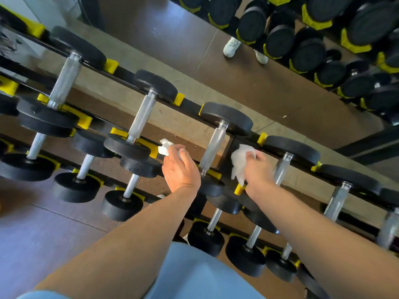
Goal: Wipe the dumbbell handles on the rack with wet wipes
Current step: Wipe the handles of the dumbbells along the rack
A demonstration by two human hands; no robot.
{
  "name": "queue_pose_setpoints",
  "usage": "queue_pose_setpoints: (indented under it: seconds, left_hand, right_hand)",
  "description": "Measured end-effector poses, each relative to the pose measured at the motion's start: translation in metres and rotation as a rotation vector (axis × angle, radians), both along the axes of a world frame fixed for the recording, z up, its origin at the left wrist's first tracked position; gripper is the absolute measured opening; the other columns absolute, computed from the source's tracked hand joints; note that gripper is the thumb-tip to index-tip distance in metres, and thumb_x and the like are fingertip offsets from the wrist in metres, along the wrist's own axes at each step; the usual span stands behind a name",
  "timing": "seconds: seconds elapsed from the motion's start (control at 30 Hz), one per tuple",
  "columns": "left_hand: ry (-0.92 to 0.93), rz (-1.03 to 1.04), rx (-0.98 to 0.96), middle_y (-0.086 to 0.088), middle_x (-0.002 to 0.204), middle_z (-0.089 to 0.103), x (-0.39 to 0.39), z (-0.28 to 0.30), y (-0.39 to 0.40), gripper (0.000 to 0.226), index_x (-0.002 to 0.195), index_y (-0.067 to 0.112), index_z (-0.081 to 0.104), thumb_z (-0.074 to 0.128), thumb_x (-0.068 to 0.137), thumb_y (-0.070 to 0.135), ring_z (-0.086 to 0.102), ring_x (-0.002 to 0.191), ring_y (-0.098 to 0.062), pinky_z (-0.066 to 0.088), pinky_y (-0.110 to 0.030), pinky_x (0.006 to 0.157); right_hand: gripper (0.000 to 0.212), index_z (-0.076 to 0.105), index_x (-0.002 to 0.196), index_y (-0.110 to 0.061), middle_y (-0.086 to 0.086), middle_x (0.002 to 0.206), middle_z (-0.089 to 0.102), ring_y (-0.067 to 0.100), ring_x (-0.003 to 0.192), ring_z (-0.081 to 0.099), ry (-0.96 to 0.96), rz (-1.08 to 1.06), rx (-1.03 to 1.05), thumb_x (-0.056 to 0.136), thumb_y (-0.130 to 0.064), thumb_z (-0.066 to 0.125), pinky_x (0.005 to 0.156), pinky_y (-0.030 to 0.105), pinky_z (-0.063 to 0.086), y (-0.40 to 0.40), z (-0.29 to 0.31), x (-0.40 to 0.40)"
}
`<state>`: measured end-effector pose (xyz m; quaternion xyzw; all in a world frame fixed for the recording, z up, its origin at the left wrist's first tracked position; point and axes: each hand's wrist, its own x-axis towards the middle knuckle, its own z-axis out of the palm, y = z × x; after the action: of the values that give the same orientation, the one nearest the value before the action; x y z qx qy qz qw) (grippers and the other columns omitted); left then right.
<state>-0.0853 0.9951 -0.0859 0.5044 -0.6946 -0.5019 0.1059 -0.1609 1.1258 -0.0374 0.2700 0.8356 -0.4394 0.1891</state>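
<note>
Forearms are seen reaching up from the bottom edge, above a blue garment [190,275] cut off by the frame; the left hand [180,169] is held over the gap between two top-row dumbbells, its fingers curled round a small crumpled wipe [165,147] that juts out past the knuckles, just beside the yellow cradle [153,150] of the neighbouring weight; the right hand [258,169] grips a larger white wipe [240,161], which hangs down on the side towards the nearest handle [212,148] without plainly touching it; that knurled steel handle stands between the two hands, its lower end partly hidden behind the left hand; a second handle [282,168] is half covered by the right wrist. Open room is left between the top-row handles, where the concrete ledge [172,116] shows through; the lower rows [84,167] are packed closer, with black heads nearly touching. The rack rail [190,105] runs diagonally from upper left to lower right, cut off at both edges; the dumbbells at the right margin [390,228] are blurred. Beyond the ledge, brown floor is seen; whether it and the further rack [323,39] are a mirror image cannot be told; a pair of pale shoes [232,46] is seen there, the legs hidden.
</note>
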Motion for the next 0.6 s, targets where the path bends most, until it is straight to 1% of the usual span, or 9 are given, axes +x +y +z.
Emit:
queue_pose_setpoints:
  seconds: [0.07, 0.13, 0.2, 0.27, 0.33, 0.43, 0.47, 0.5, 0.6]
  left_hand:
    - [-0.014, -0.004, 0.006, 0.004, 0.098, 0.061, 0.0, 0.0, 0.0, 0.033, 0.107, 0.029, 0.054, 0.025, 0.097, 0.041, 0.056, 0.091, -0.015, 0.049, -0.039, 0.083]
    - [-0.017, -0.014, -0.01, 0.002, 0.095, 0.062, -0.002, 0.001, -0.002, 0.037, 0.106, 0.029, 0.055, 0.023, 0.094, 0.043, 0.057, 0.09, -0.018, 0.05, -0.044, 0.084]
    - [-0.011, -0.019, -0.028, 0.0, 0.092, 0.063, -0.003, 0.002, -0.003, 0.04, 0.103, 0.027, 0.057, 0.023, 0.09, 0.043, 0.057, 0.088, -0.023, 0.048, -0.049, 0.085]
    - [-0.013, -0.04, -0.037, -0.002, 0.09, 0.064, -0.003, 0.001, -0.004, 0.04, 0.102, 0.026, 0.058, 0.023, 0.09, 0.041, 0.056, 0.086, -0.025, 0.047, -0.049, 0.085]
    - [-0.013, -0.055, -0.044, -0.003, 0.089, 0.064, -0.002, 0.002, -0.005, 0.041, 0.101, 0.025, 0.058, 0.023, 0.089, 0.041, 0.056, 0.085, -0.025, 0.046, -0.049, 0.085]
    - [-0.016, -0.075, -0.04, -0.003, 0.088, 0.063, -0.002, 0.004, -0.005, 0.042, 0.101, 0.025, 0.058, 0.022, 0.088, 0.043, 0.056, 0.083, -0.025, 0.047, -0.049, 0.085]
    - [-0.012, -0.078, -0.038, -0.003, 0.087, 0.063, -0.002, 0.005, -0.005, 0.042, 0.101, 0.025, 0.058, 0.022, 0.088, 0.043, 0.057, 0.083, -0.025, 0.047, -0.05, 0.085]
    - [-0.007, -0.08, -0.035, -0.002, 0.087, 0.063, -0.002, 0.005, -0.006, 0.041, 0.101, 0.024, 0.058, 0.023, 0.088, 0.042, 0.057, 0.082, -0.025, 0.047, -0.051, 0.085]
    - [-0.01, -0.094, -0.021, -0.001, 0.086, 0.063, -0.002, 0.006, -0.006, 0.041, 0.1, 0.025, 0.058, 0.023, 0.088, 0.042, 0.057, 0.083, -0.026, 0.046, -0.053, 0.086]
  right_hand:
    - [0.014, 0.065, 0.105, -0.029, 0.001, 0.093, 0.064, 0.028, 0.092, 0.065, 0.012, -0.202, -0.151, 0.1, -0.027, 0.053, 0.081, 0.035, 0.052, -0.025, -0.008, -0.02]
    - [0.021, 0.07, 0.113, -0.025, -0.001, 0.098, 0.066, 0.027, 0.097, 0.064, 0.051, -0.175, -0.147, 0.1, -0.026, 0.054, 0.081, 0.034, 0.049, -0.057, -0.017, -0.026]
    - [0.03, 0.065, 0.126, -0.021, 0.003, 0.114, 0.067, 0.026, 0.106, 0.062, 0.133, 0.122, 0.153, 0.101, -0.019, 0.049, 0.085, 0.035, 0.048, -0.076, -0.018, -0.017]
    - [0.033, 0.056, 0.132, -0.019, 0.009, 0.116, 0.068, 0.029, 0.107, 0.064, 0.181, 0.448, 0.385, 0.099, -0.013, 0.05, 0.084, 0.038, 0.053, -0.07, -0.01, 0.004]
    - [0.038, 0.052, 0.135, -0.018, 0.01, 0.113, 0.067, 0.029, 0.103, 0.066, 0.069, 0.7, 0.479, 0.097, -0.013, 0.055, 0.081, 0.038, 0.057, -0.055, -0.007, 0.024]
    - [0.026, 0.063, 0.12, -0.01, 0.009, 0.107, 0.067, 0.027, 0.092, 0.066, -0.203, 0.979, 0.509, 0.096, -0.012, 0.055, 0.072, 0.034, 0.055, -0.04, 0.009, 0.03]
    - [0.028, 0.065, 0.121, -0.01, 0.01, 0.112, 0.067, 0.029, 0.096, 0.066, -0.229, 0.942, 0.433, 0.096, -0.011, 0.052, 0.073, 0.032, 0.054, -0.035, 0.012, 0.024]
    - [0.032, 0.066, 0.123, -0.009, 0.012, 0.118, 0.067, 0.032, 0.102, 0.065, -0.224, 0.791, 0.32, 0.095, -0.01, 0.05, 0.078, 0.034, 0.053, -0.031, 0.011, 0.013]
    - [0.027, 0.069, 0.116, -0.014, 0.011, 0.115, 0.067, 0.032, 0.106, 0.063, -0.093, -0.056, -0.007, 0.095, -0.013, 0.052, 0.088, 0.041, 0.052, -0.026, 0.003, -0.025]
